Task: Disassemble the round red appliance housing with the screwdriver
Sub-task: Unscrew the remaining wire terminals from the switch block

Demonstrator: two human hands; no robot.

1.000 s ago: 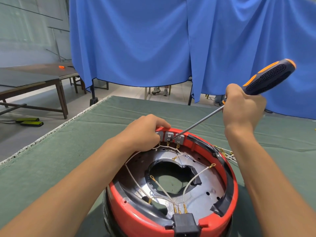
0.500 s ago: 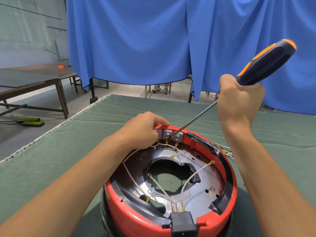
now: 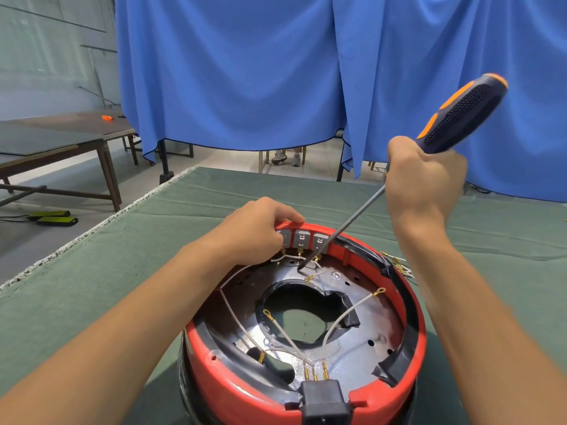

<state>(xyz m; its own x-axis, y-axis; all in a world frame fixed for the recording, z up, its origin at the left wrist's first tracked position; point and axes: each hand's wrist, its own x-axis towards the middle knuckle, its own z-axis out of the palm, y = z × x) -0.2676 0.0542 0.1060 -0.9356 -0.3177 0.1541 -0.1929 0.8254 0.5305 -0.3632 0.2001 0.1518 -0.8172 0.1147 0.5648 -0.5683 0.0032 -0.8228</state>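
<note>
The round red housing (image 3: 233, 381) stands open side up on the green table cover, showing a silver plate, white wires and a black plug socket (image 3: 324, 400) at its near rim. My left hand (image 3: 257, 231) grips the far rim beside three grey terminal clips (image 3: 302, 239). My right hand (image 3: 425, 182) grips the screwdriver (image 3: 460, 115) low on its dark blue and orange handle. The shaft slants down to the left, and its tip sits among the wires just below the clips.
A green cloth (image 3: 122, 265) covers the table, whose white-fringed left edge runs diagonally. Loose wires with gold terminals (image 3: 397, 263) lie right of the housing. A blue curtain (image 3: 276, 72) hangs behind. Wooden tables (image 3: 61, 139) stand at far left.
The screwdriver tip has slid down from the terminal clips into the wires below them, and its handle has tilted more upright. My left hand stays on the rim.
</note>
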